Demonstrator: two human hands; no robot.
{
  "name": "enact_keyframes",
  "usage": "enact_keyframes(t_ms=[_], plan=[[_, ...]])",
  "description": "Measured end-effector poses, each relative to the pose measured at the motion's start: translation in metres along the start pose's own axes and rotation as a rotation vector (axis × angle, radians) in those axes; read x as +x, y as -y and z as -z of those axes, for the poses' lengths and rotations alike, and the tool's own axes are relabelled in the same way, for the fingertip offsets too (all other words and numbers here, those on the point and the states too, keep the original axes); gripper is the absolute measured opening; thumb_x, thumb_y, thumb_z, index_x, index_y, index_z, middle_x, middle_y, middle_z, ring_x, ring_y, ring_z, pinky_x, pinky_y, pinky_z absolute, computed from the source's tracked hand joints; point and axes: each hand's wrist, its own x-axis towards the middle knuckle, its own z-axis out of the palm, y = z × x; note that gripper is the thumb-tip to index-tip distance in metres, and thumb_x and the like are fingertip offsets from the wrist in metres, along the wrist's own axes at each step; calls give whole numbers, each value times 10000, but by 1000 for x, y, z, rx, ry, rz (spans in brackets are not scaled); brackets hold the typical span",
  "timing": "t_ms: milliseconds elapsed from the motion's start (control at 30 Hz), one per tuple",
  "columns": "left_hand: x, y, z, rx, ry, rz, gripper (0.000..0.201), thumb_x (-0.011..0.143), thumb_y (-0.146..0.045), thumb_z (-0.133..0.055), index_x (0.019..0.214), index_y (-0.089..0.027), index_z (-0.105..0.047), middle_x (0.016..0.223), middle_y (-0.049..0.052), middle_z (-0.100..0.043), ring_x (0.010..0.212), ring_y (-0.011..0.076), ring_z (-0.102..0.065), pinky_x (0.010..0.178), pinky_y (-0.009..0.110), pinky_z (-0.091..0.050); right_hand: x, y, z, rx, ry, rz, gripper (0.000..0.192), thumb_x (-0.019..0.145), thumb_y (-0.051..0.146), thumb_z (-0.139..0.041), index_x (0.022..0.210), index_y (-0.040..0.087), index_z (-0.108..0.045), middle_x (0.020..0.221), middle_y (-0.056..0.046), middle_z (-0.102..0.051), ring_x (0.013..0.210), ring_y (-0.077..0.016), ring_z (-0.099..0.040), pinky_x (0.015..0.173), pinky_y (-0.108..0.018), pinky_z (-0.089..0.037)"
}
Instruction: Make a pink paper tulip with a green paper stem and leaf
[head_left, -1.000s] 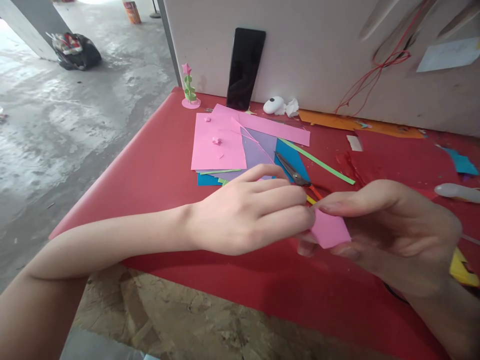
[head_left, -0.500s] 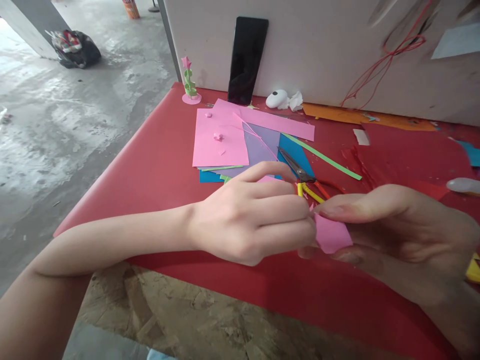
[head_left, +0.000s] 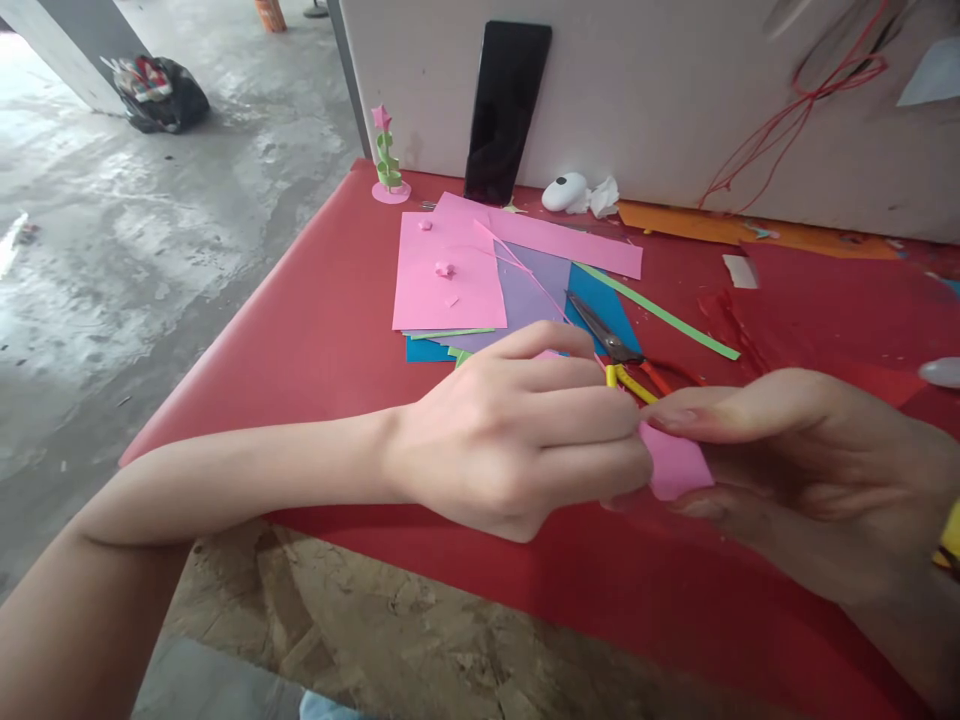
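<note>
Left hand (head_left: 517, 445) and right hand (head_left: 795, 470) meet above the near edge of the red table (head_left: 315, 330), both pinched on a small pink paper square (head_left: 679, 468); since a second ago the grip is unchanged, the view only drifts. Beyond the fingers lie orange-handled scissors (head_left: 619, 350), then a stack of coloured paper sheets (head_left: 450, 275).

Small pink paper piece (head_left: 679, 468), flat and slightly tilted, above the red table's near edge.

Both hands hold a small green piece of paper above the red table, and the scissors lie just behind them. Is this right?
Not quite: the small piece of paper is pink, not green, as the head view shows. The left hand and right hand do hold it above the red table, with the scissors just behind.
</note>
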Motion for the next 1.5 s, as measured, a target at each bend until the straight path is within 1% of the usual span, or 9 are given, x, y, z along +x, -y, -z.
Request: enact_keyframes(t_ms=[200,333,500,600,900,1133,1233,1400,1500], plan=[[4,2,1,-8,60,127,211,953,-216,-384,799,-152,-513,660,2,-551,601,109,-499,680,264,-464,10,0,-1,18,-143,122,327,695,176,-760,996,283,-690,775,2,-664,683,-164,-689,538,-294,-632],[3,1,1,6,83,143,263,965,-305,-347,805,-156,-494,651,11,-538,615,133,-504,636,273,-453,11,-1,-2,7,-182,132,377,681,115,-758,1009,290,-690,828,11,-696,713,-141,-685,561,-259,-630],[2,2,1,80,44,116,189,935,-276,-440,779,-170,-458,662,4,-537,594,126,-479,632,270,-433,9,1,0,-25,-77,131,444,713,86,-717,1085,324,-665,920,7,-704,752,-128,-684,597,-225,-628],[3,3,2,86,55,107,212,959,-287,-370,800,-176,-454,673,6,-533,607,126,-492,644,269,-430,7,3,1,-38,-108,112,443,709,55,-708,1057,328,-677,882,28,-700,719,-102,-679,617,-184,-616],[3,-1,2,-111,97,182,284,972,-307,-316,749,-175,-434,649,11,-527,590,125,-475,597,271,-426,11,3,2,-160,-34,36,394,695,272,-762,1051,415,-671,797,58,-686,610,-82,-603,573,-168,-577],[8,-7,6,-488,151,389,232,947,-212,-408,720,-195,-363,629,-9,-538,589,90,-485,574,201,-429,14,0,-1,154,-5,-58,250,730,257,-734,969,318,-701,730,31,-658,598,-83,-657,533,-151,-577],[7,-5,5,-386,127,324,204,934,-204,-442,735,-187,-398,642,-7,-563,601,95,-515,584,225,-429,15,0,-1,383,80,-175,204,777,249,-689,978,280,-681,710,36,-675,575,-95,-672,515,-164,-587],[7,0,6,-130,-56,194,115,857,-226,-594,805,-146,-530,718,12,-597,669,109,-561,623,256,-456,18,0,-6,667,98,-321,112,767,233,-696,878,238,-685,679,42,-684,527,-90,-658,458,-155,-567],[10,0,10,-95,-45,200,78,859,-212,-588,844,-135,-586,763,39,-615,687,119,-568,632,274,-476,19,1,-9,737,106,-388,107,761,239,-702,866,230,-686,685,52,-680,560,-77,-663,485,-133,-559]])
